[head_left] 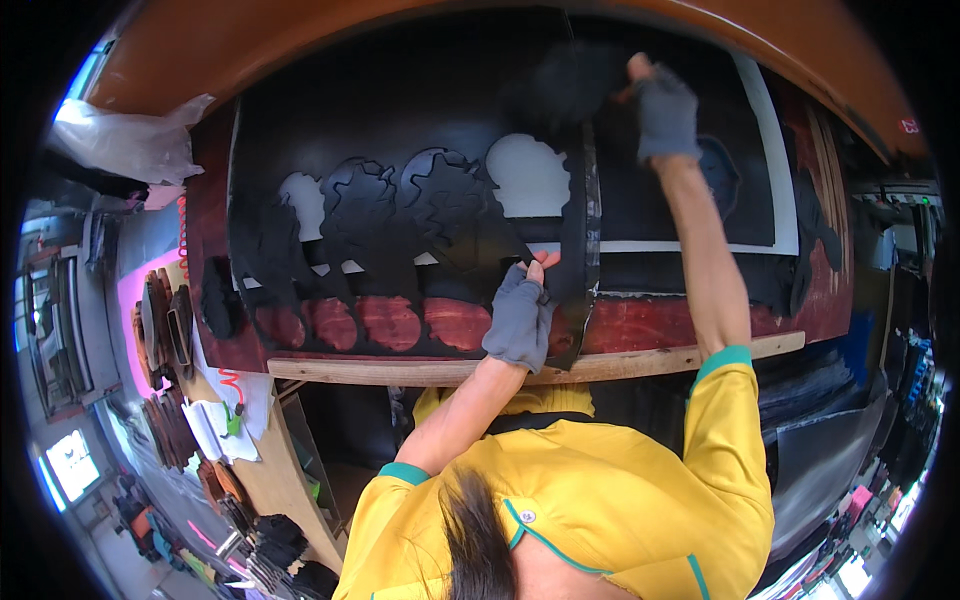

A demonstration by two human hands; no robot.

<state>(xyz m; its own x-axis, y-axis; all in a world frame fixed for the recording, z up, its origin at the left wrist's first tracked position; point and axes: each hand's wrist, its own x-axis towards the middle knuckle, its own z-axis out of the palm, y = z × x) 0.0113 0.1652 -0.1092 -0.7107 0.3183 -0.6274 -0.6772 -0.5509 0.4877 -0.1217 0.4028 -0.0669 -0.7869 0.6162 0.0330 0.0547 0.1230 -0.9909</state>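
Observation:
My left hand, in a grey fingerless glove, pinches the edge of a black sheet near the front of the work surface. Rounded, wavy-edged holes run along this sheet; white backing shows through some, and cut pieces lie in others. Farther off to the right, my right hand, gloved alike, has its fingers closed on a dark cut piece, smeared by motion. Beneath the right wrist, a bluish, round-edged shape lies on the black material.
A wooden strip edges the dark red board in front of me. An orange machine beam arches over the far side. Clear plastic hangs at left, above stacked brown cutting dies. Dark sheets are stacked at right.

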